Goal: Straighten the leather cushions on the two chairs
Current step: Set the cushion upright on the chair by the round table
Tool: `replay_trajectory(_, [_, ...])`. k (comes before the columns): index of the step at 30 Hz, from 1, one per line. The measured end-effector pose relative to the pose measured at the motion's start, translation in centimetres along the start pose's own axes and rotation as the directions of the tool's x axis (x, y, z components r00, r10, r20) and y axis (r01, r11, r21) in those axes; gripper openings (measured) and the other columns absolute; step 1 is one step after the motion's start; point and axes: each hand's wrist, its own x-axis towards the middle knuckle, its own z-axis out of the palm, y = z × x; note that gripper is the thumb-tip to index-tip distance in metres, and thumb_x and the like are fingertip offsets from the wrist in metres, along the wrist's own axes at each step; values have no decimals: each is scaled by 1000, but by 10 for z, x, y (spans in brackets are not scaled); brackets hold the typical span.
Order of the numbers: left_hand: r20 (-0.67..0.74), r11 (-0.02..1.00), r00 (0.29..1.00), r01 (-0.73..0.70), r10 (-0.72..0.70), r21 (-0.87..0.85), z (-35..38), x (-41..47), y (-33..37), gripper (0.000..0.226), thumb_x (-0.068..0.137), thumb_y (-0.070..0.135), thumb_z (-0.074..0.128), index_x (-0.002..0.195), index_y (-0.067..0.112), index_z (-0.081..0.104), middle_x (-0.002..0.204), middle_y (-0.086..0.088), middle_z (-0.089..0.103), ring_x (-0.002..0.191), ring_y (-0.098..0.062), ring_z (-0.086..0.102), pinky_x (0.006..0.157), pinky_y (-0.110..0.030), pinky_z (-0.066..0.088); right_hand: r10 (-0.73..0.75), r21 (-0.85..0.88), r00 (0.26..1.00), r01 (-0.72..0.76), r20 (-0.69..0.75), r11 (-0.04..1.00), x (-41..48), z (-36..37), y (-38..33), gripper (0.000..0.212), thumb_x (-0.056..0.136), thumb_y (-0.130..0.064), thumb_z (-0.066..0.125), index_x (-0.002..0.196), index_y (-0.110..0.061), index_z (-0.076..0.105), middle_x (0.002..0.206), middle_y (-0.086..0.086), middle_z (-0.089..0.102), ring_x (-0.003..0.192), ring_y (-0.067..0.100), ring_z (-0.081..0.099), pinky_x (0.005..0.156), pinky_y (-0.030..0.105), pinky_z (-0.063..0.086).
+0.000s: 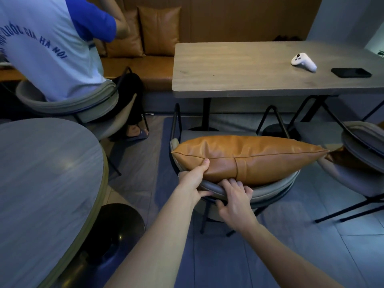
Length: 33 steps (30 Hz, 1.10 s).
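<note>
The cushion rests against the chair back. Left hand pinches its lower edge; right hand clasps the backrest just beside. Soft, probably slick leather: take the corners.

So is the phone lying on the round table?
No, the phone lies on the rectangular table, beside the white controller.

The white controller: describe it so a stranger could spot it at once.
Find the rectangular wooden table beyond the chair. Near its right end lies the white controller, left of a flat black phone. It alone is white and rounded, with dark buttons.
</note>
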Motion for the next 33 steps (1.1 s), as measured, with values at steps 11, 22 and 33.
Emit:
replay_trajectory(11, [-2, 1000, 1000, 14, -14, 5, 16, -5, -16, 76, 87, 36, 81, 142, 7, 37, 139, -17, 52, 115, -38, 63, 69, -52, 62, 45, 99, 996, -53, 80, 994, 7, -21, 13, 19, 71, -15, 63, 89, -21, 60, 87, -10, 51, 98, 30, 56, 79, 34, 17])
replay_trajectory(22, [9, 966, 992, -121, 122, 230, 3, 24, -1, 79, 87, 50, 76, 141, 6, 40, 126, -14, 59, 90, -27, 69, 71, -48, 65, 71, -59, 994, -66, 88, 996, 30, -15, -5, 27, 94, -42, 66, 115, -26, 69, 110, -1, 70, 112, 28, 55, 89, 41, 28])
replay_trajectory(33, [37, 963, 992, -128, 123, 238, -3, 27, 15, 86, 86, 51, 76, 146, 7, 34, 137, -18, 54, 108, -37, 67, 64, -48, 64, 52, -93, 990, -40, 134, 995, 49, -14, -8, 31, 98, -50, 56, 116, -28, 68, 109, 0, 73, 114, 29, 54, 88, 42, 32])
